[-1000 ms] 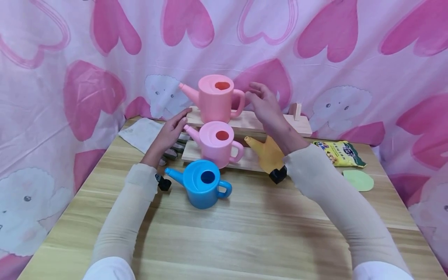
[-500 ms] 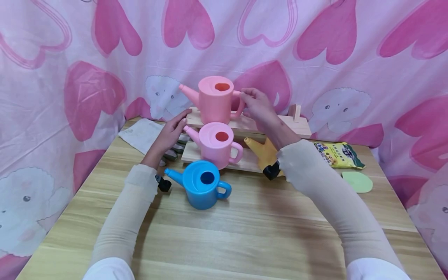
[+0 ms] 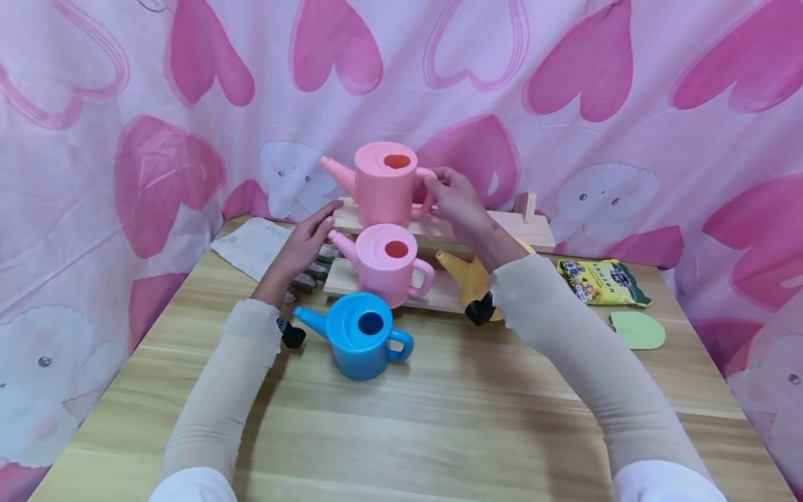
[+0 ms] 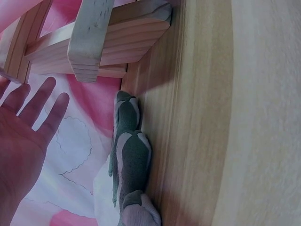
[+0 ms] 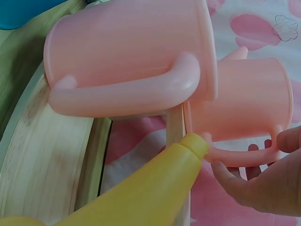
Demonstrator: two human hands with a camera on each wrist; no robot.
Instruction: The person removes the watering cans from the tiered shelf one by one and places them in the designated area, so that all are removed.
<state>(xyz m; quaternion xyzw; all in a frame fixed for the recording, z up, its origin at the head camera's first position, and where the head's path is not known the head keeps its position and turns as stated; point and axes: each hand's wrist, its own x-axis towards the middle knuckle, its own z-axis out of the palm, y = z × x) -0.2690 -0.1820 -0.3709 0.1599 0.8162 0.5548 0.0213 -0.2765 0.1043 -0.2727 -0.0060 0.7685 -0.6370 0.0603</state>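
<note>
On the upper plank of a two-step wooden rack (image 3: 495,224) sits a salmon-pink watering can (image 3: 381,192), spout to the left. My right hand (image 3: 459,201) holds its handle from the right, thumb and fingers around the loop in the right wrist view. At the plank's left end, my left hand (image 3: 306,240) rests its fingertips by the edge, fingers mostly straight in the left wrist view. A lighter pink watering can (image 3: 381,270) stands on the lower step. Before it on the table is a blue watering can (image 3: 359,348). My right forearm partly hides a yellow watering can (image 3: 465,275).
A grey-green work glove (image 4: 134,160) and pale cloth (image 3: 251,244) lie left of the rack. To the right are a yellow snack-like packet (image 3: 602,282) and a light green rounded flat piece (image 3: 638,330). A pink heart-patterned curtain (image 3: 389,104) hangs behind the wooden table (image 3: 401,432).
My right hand has come left and down from beside the salmon-pink can onto its handle and taken hold of it. My left hand has stayed at the plank's end.
</note>
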